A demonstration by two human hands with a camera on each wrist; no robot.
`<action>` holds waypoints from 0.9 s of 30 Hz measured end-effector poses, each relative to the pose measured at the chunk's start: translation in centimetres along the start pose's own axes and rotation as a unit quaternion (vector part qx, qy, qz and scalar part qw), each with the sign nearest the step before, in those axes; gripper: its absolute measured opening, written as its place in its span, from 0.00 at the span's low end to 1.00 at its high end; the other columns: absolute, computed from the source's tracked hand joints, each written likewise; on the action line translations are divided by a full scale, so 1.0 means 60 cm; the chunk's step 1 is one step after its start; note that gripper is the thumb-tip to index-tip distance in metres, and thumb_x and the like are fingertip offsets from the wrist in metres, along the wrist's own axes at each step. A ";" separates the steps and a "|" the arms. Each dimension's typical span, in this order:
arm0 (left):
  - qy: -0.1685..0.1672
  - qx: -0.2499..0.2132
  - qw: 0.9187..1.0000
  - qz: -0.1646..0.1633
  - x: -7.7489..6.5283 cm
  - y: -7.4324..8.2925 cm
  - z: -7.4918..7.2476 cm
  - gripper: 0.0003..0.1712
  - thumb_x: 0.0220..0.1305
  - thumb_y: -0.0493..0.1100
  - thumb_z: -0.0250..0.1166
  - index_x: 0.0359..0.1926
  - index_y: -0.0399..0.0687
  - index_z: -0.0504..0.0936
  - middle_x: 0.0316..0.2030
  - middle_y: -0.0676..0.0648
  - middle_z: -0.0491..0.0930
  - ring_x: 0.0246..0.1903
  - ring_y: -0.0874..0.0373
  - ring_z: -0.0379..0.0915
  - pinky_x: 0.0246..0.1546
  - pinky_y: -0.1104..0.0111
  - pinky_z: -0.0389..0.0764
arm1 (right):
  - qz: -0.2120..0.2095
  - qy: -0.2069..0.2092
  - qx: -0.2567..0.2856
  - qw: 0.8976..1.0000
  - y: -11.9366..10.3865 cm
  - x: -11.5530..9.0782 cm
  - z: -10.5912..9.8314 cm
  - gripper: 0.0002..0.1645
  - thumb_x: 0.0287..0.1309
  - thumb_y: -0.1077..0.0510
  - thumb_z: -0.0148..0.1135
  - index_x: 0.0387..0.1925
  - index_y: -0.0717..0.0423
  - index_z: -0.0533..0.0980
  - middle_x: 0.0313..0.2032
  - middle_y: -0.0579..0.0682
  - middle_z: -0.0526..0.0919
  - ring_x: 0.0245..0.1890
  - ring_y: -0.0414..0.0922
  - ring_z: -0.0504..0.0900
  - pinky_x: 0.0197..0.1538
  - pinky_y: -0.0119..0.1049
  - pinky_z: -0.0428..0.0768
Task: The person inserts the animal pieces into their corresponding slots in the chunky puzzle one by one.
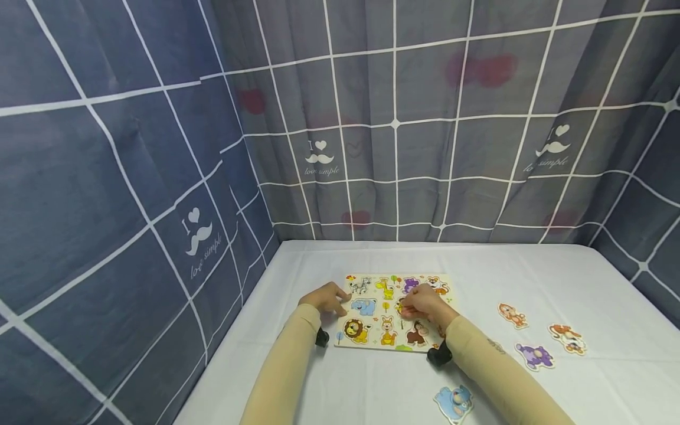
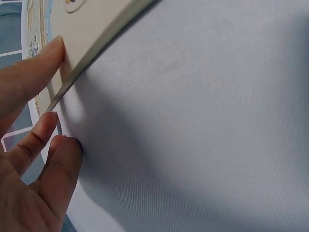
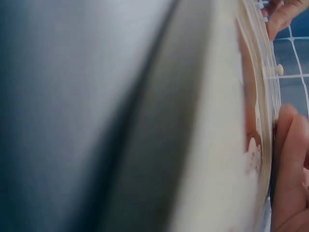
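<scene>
Pieces [image 1: 535, 356] beside board [image 1: 376, 323] show only from head.

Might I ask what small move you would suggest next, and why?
I'd probably press gently with the right hand near the middle of the puzzle board: its fingertips are at a partly hidden yellow patch, and the left hand rests on the left edge, which may steady it. I can't tell whether a piece is seated there.

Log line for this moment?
left hand: touching puzzle board | right hand: over board, grip unclear | purple piece: loose on table
</scene>
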State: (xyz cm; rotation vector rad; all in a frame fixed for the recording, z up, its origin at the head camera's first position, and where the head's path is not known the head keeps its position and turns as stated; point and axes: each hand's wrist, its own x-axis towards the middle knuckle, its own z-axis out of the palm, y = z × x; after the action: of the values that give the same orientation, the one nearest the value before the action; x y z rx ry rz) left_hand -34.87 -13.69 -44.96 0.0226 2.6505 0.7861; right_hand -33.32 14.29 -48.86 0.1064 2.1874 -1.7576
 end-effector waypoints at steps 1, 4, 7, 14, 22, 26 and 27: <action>0.000 -0.001 1.000 -0.001 0.000 0.000 0.000 0.29 0.50 0.40 0.78 0.56 0.54 0.85 0.65 0.41 0.74 0.60 0.45 0.72 0.67 0.48 0.69 | -0.010 0.006 -0.015 1.000 0.000 -0.001 0.001 0.06 0.63 0.67 0.60 0.32 0.69 0.79 0.20 0.52 0.81 0.18 0.39 0.82 0.26 0.31 0.84; 0.001 0.001 1.000 0.001 0.000 0.000 0.001 0.29 0.50 0.41 0.79 0.56 0.53 0.85 0.65 0.40 0.73 0.58 0.46 0.72 0.66 0.48 0.70 | -0.047 0.033 -0.079 0.995 -0.002 -0.004 0.005 0.09 0.60 0.68 0.63 0.24 0.66 0.79 0.19 0.52 0.82 0.17 0.40 0.81 0.25 0.32 0.84; 0.001 0.006 1.000 0.005 0.000 -0.002 0.001 0.29 0.50 0.41 0.78 0.56 0.53 0.85 0.65 0.40 0.73 0.56 0.47 0.73 0.66 0.48 0.71 | -0.083 0.063 -0.153 0.983 -0.005 -0.007 0.010 0.14 0.57 0.68 0.67 0.17 0.64 0.78 0.17 0.51 0.83 0.16 0.40 0.80 0.24 0.32 0.83; 0.002 0.009 1.000 0.003 -0.001 0.000 0.000 0.29 0.50 0.41 0.78 0.56 0.54 0.85 0.64 0.41 0.74 0.59 0.47 0.72 0.67 0.49 0.70 | -0.123 0.073 -0.258 0.955 -0.011 -0.013 0.009 0.21 0.56 0.65 0.68 0.09 0.60 0.77 0.09 0.49 0.79 0.10 0.39 0.75 0.18 0.27 0.75; 0.001 0.009 1.000 0.007 0.000 -0.004 0.000 0.29 0.50 0.40 0.79 0.56 0.55 0.85 0.65 0.41 0.73 0.62 0.44 0.71 0.67 0.48 0.69 | -0.160 0.029 -0.286 0.944 -0.007 -0.024 -0.020 0.17 0.58 0.65 0.65 0.14 0.59 0.80 0.11 0.47 0.78 0.13 0.38 0.71 0.21 0.29 0.70; 0.001 0.007 1.000 0.004 -0.001 -0.003 -0.002 0.29 0.50 0.41 0.78 0.56 0.55 0.85 0.65 0.41 0.73 0.62 0.44 0.70 0.68 0.48 0.69 | -0.183 -0.006 -0.301 0.936 -0.015 -0.037 -0.038 0.13 0.58 0.67 0.62 0.18 0.61 0.82 0.14 0.47 0.79 0.15 0.39 0.72 0.22 0.30 0.70; 0.001 0.007 1.000 0.004 -0.001 -0.003 -0.003 0.29 0.50 0.41 0.78 0.56 0.55 0.85 0.65 0.41 0.73 0.63 0.44 0.70 0.68 0.48 0.69 | -0.188 -0.012 -0.306 0.933 -0.018 -0.040 -0.042 0.12 0.58 0.68 0.61 0.20 0.61 0.83 0.15 0.48 0.80 0.16 0.39 0.72 0.23 0.31 0.71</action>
State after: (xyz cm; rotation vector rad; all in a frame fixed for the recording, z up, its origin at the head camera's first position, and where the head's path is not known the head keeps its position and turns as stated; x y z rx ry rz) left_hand -34.85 -13.92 -44.90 0.0349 2.6599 0.7708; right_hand -31.87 16.83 -46.68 -0.5067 2.7567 -1.1293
